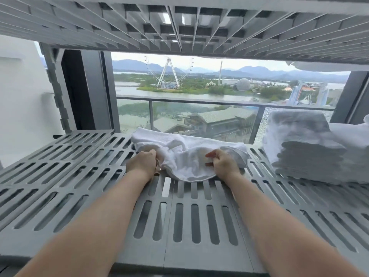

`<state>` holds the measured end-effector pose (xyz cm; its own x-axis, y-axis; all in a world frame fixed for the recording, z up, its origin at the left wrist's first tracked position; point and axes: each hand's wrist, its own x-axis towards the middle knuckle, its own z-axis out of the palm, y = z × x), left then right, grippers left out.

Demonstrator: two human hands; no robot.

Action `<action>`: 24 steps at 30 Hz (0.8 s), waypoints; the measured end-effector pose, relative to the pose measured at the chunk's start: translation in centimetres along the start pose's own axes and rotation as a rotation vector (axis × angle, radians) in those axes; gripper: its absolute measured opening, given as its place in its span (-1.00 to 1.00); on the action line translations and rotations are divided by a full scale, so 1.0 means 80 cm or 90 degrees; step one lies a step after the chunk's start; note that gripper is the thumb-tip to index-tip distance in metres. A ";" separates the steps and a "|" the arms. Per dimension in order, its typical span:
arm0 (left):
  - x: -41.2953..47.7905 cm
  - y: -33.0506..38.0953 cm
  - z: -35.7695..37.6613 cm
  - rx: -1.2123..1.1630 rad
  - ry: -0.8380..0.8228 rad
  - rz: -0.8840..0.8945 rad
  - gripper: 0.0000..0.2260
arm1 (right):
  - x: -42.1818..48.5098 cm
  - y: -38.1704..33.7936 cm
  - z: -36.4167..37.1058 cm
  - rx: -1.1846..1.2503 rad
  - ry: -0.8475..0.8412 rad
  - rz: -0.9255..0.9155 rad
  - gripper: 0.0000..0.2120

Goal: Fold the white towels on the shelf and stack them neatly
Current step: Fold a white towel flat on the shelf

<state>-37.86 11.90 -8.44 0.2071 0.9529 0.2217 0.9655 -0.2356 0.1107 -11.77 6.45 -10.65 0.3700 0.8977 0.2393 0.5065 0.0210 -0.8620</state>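
Observation:
A crumpled white towel (185,154) lies on the grey slatted shelf (79,176), near its middle and towards the back. My left hand (142,163) grips the towel's left edge with curled fingers. My right hand (222,162) pinches the towel's right part between thumb and fingers. Both forearms reach forward over the shelf. A stack of folded white towels (305,156) stands on the shelf at the right, apart from the loose towel.
Another grey slatted shelf (179,23) hangs close overhead. More white cloth (355,140) lies behind the stack at the far right. Behind the shelf is a window with a dark frame (89,90) and a balcony railing (219,101).

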 end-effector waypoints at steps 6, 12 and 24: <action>0.071 0.010 0.012 -0.009 0.061 -0.114 -0.71 | 0.078 0.025 -0.011 -0.067 0.109 0.024 -0.73; 0.098 -0.028 0.012 0.085 0.137 -0.170 -0.64 | 0.105 0.043 -0.036 0.174 0.304 0.155 -0.73; 0.031 -0.086 -0.025 0.103 0.201 -0.111 -0.84 | 0.037 0.024 -0.073 -0.062 0.415 0.063 -0.68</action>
<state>-44.28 15.50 -6.74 0.0028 0.8640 0.5035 0.9996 -0.0173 0.0241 -5.13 6.59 -8.94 0.7979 0.4424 0.4094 0.5032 -0.1152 -0.8564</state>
